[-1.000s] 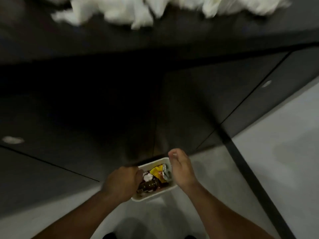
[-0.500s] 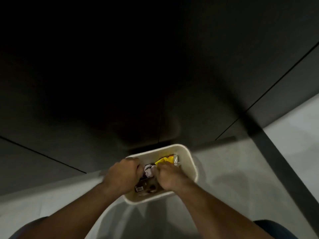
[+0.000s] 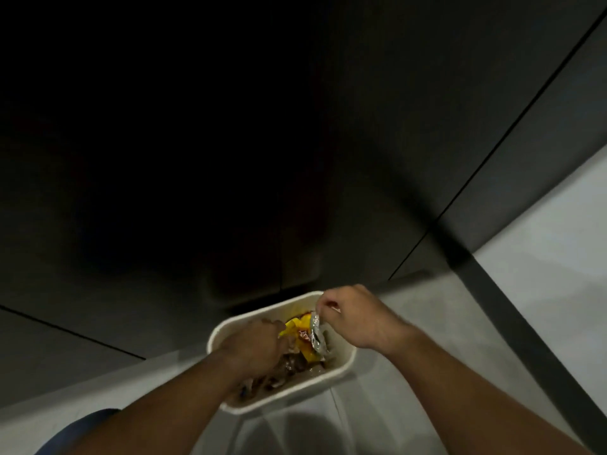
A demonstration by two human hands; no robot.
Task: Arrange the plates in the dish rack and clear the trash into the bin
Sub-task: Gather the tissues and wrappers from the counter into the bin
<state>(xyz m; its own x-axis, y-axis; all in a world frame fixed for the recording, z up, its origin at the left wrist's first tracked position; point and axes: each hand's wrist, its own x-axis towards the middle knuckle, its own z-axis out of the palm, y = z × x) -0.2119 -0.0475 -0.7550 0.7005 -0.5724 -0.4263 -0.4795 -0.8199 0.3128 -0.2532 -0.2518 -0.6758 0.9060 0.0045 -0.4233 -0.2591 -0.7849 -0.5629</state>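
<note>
- Both are close together but not touching: my left hand (image 3: 254, 343) and my right hand (image 3: 354, 318) are at the bin (image 3: 345, 369).
- My right hand is on the right, above the far side of the bin. Its fingertips pinch the top of a shiny silver wrapper (image 3: 317, 334). The wrapper hangs down into the bin.
- My left hand is on the left and reaches down inside the bin. Its fingers curl down into the trash and are hidden, so I cannot tell if it holds anything.
- A yellow wrapper (image 3: 295, 325) lies between my two hands. It touches the right side of my left hand and sits just beside the silver wrapper.
- Some brown trash (image 3: 290, 367) is piled lower down in the bin, on the near side. It is too blurry to say what it is.
- The bin is pale with round corners. It stands on the floor (image 3: 532, 274), with its far side right up by the cupboard (image 3: 295, 142).
- The cupboard is very dark and fills the far part of what I see. Thin lines run between its doors.
- The floor is light grey. A dark strip (image 3: 512, 326) runs across it on the right.
- A bit of blue cloth (image 3: 78, 428) shows at the near left, under my left arm.
</note>
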